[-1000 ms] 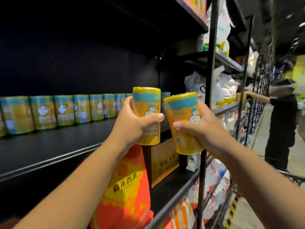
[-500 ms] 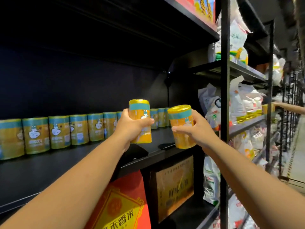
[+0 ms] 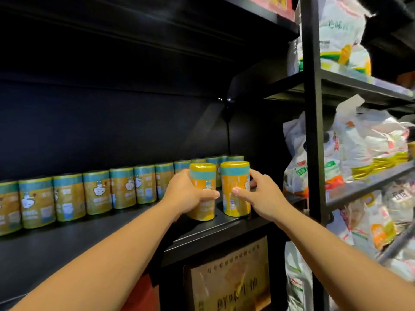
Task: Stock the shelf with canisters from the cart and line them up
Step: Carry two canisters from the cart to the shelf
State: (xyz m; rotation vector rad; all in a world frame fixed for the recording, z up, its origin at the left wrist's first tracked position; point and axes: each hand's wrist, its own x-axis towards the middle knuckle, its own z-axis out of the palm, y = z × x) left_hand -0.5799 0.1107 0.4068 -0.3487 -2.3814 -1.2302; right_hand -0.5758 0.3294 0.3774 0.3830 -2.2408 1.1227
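Two yellow canisters with teal bands stand upright side by side on the black shelf [image 3: 67, 243], near its right end. My left hand [image 3: 186, 194] grips the left canister [image 3: 203, 176] around its lower half. My right hand [image 3: 260, 196] grips the right canister [image 3: 234, 182] from its right side. Behind them a row of several matching canisters [image 3: 96, 194] runs along the back of the shelf from far left to right.
A black upright post [image 3: 314, 131] bounds the shelf on the right. Beyond it, shelves hold white and yellow bags [image 3: 359, 149]. Below the shelf sit a brown box [image 3: 231, 277] and a red bag [image 3: 143, 295]. The shelf's front strip to the left is bare.
Both hands have moved forward and down, and the two canisters went from held in the air to standing on the shelf surface in front of the back row.
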